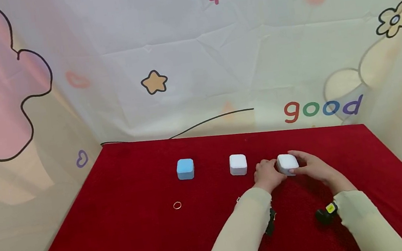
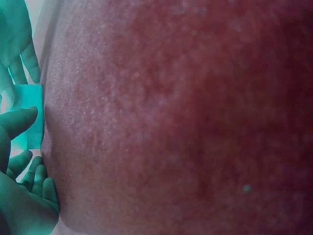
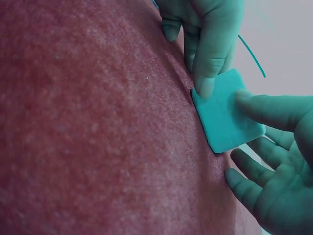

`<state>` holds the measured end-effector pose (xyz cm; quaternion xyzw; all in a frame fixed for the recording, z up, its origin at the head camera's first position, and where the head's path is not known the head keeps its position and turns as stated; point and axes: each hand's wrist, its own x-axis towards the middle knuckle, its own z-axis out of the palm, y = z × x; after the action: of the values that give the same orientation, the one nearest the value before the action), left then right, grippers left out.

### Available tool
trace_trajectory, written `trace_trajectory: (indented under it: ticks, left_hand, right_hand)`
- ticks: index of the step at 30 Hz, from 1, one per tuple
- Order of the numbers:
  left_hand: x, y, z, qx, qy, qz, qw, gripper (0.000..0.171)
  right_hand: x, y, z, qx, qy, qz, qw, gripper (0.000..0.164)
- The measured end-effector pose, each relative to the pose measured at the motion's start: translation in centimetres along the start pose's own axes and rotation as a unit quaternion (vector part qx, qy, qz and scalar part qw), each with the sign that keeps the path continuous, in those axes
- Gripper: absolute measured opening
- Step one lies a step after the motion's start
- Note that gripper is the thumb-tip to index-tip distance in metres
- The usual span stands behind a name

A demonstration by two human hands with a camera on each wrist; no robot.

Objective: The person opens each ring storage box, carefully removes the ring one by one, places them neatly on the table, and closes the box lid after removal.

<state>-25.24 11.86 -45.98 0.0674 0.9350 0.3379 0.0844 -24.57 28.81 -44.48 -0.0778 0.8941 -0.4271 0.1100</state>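
Note:
Both hands are at a small white box (image 1: 287, 163) with rounded corners, at the right of the red cloth. From its left side, my left hand (image 1: 268, 174) grips it; in the left wrist view the thumb (image 2: 22, 121) lies across its face. My right hand (image 1: 311, 166) holds the opposite side, thumb in front and other fingers behind. The right wrist view shows both thumbs on one flat face of the box (image 3: 227, 117), tinted teal there. Its lower edge is at the cloth. Whether its lid is parted cannot be told.
Another white box (image 1: 238, 164) stands left of my left hand, and a light blue box (image 1: 185, 169) farther left. A gold ring (image 1: 177, 205) lies nearer on the red cloth (image 1: 124, 237). A second ring (image 1: 238, 199) is partly hidden by the left sleeve. A printed curtain (image 1: 192, 58) rises behind.

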Motion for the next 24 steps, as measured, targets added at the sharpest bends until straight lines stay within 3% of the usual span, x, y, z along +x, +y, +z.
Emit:
trace_trajectory:
  ticks: [15,24]
  left_hand:
    - [-0.5,0.5,0.4,0.057,0.035,0.011,0.9977,0.049]
    - [-0.2,0.5,1.2,0.065,0.042,-0.008,0.9970,0.046]
  right_hand:
    - [0.2,0.5,-0.2,-0.025,-0.001,-0.007,1.000,0.070]
    - [0.4,0.5,0.0,-0.034,0.003,-0.027,0.999,0.069]
